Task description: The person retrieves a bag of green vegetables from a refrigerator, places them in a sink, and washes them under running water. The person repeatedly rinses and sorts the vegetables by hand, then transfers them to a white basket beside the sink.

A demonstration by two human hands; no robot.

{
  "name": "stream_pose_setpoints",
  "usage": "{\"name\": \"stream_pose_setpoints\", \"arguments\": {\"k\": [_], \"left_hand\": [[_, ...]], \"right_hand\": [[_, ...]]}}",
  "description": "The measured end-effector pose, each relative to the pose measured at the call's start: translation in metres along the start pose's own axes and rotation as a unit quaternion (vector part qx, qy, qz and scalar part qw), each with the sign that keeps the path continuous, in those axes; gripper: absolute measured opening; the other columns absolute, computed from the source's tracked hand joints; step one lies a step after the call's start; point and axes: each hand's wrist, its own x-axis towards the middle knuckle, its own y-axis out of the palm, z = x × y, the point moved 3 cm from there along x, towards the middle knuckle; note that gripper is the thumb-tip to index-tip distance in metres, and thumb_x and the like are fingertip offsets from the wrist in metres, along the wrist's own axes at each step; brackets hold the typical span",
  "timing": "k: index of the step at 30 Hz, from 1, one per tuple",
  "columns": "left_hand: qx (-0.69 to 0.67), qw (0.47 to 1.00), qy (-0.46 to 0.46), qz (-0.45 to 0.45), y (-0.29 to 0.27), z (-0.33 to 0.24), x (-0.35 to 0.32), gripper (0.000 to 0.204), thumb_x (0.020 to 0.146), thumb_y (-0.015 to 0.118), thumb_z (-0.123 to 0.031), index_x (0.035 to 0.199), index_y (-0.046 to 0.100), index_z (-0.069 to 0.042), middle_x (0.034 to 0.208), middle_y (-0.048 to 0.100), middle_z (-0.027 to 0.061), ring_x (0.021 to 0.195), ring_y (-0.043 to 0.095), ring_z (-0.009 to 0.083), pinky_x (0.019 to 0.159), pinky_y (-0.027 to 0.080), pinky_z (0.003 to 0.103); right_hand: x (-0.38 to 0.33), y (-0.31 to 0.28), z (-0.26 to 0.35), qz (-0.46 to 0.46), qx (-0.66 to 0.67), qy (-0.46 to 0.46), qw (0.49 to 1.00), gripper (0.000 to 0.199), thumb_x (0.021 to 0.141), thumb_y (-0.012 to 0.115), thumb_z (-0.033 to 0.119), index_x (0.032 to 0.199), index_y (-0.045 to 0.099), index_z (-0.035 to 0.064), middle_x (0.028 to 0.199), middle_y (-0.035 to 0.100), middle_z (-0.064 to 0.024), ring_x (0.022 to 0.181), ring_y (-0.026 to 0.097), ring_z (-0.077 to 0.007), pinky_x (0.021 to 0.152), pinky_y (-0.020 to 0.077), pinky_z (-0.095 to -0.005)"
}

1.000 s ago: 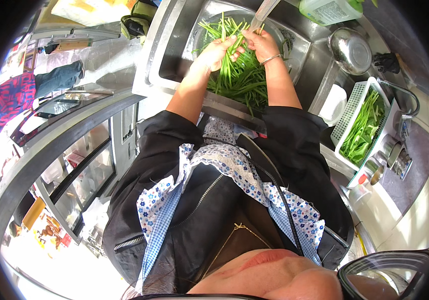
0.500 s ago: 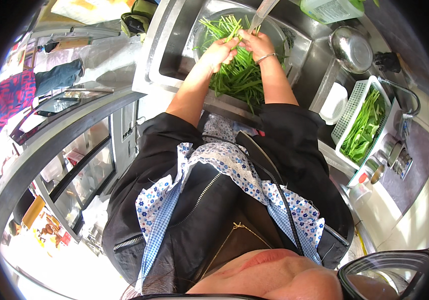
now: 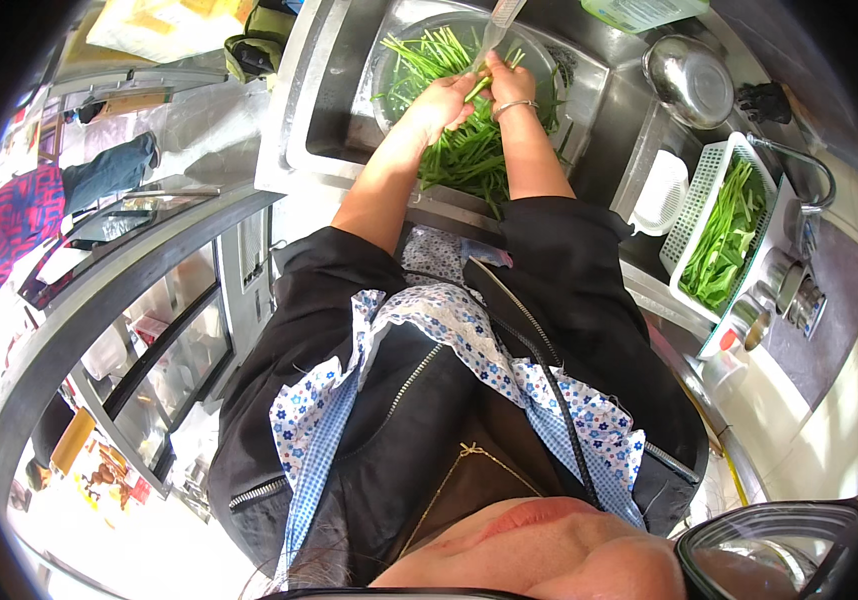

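Note:
A heap of leafy greens with long thin stems (image 3: 469, 165) fills a round bowl (image 3: 381, 80) in the steel sink. My left hand (image 3: 444, 104) is closed on a few of the stems, fingers curled at the near side of the heap. Right beside it, my right hand (image 3: 510, 84), a bracelet at its wrist, pinches the same small bunch. Both hands are above the bowl, just below a spout-like tap (image 3: 499, 30). Fingers partly hide where the stems are gripped.
On the right, a pale green basket (image 3: 705, 210) holds more greens. A steel bowl (image 3: 689, 82), a white strainer (image 3: 661, 195), a curved tap (image 3: 819, 180) and small metal containers (image 3: 789, 290) stand nearby. Far left, another person (image 3: 19, 220) is beyond the glass-fronted counter.
The view has shifted slightly, with the sink a little further left and up. My hands stay together at the bowl, still closed on stems.

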Motion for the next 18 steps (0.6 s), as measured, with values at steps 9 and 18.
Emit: {"name": "stream_pose_setpoints", "arguments": {"k": [9, 18], "left_hand": [[0.025, 0.997, 0.068, 0.002, -0.009, -0.003, 0.002, 0.03, 0.097, 0.046, -0.031, 0.093, 0.062, -0.006, 0.06, 0.047, -0.0035, 0.045, 0.035, 0.0036, 0.039, 0.025, 0.019], [0.018, 0.998, 0.049, 0.03, -0.01, 0.006, -0.007, 0.032, 0.097, 0.046, -0.033, 0.093, 0.063, -0.006, 0.059, 0.046, -0.0048, 0.046, 0.034, 0.0028, 0.038, 0.023, 0.019]], "right_hand": [[-0.003, 0.014, 0.006, 0.149, -0.035, -0.028, 0.988, 0.028, 0.089, 0.063, 0.027, 0.095, 0.064, -0.0002, 0.078, 0.062, -0.0069, 0.054, 0.051, -0.0105, 0.047, 0.0426, -0.0232], [0.005, 0.009, 0.005, 0.184, -0.033, 0.003, 0.982, 0.028, 0.091, 0.06, 0.026, 0.102, 0.064, 0.0013, 0.077, 0.061, -0.0037, 0.06, 0.054, -0.0101, 0.049, 0.0376, -0.0207]]}}
